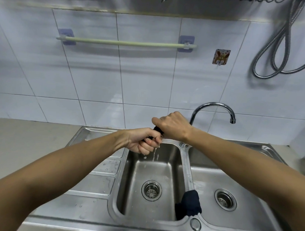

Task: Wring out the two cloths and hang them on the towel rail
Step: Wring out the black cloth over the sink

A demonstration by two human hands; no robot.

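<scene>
Both hands grip one dark cloth (157,129), twisted into a tight roll above the left basin; only a short piece shows between the fists. My left hand (143,141) holds its lower end and my right hand (172,124) its upper end. Water drips from the cloth into the basin. A second dark cloth (190,204) is draped over the divider between the two basins, near the front. The pale green towel rail (125,42) is fixed to the tiled wall above, with nothing on it.
A stainless double sink (92,206) has a drainboard on the left and a drain in each basin. The chrome tap (214,105) arcs over the right basin, behind my right hand. A metal shower hose (277,51) hangs at upper right. A cartoon hook (221,56) sticks beside the rail.
</scene>
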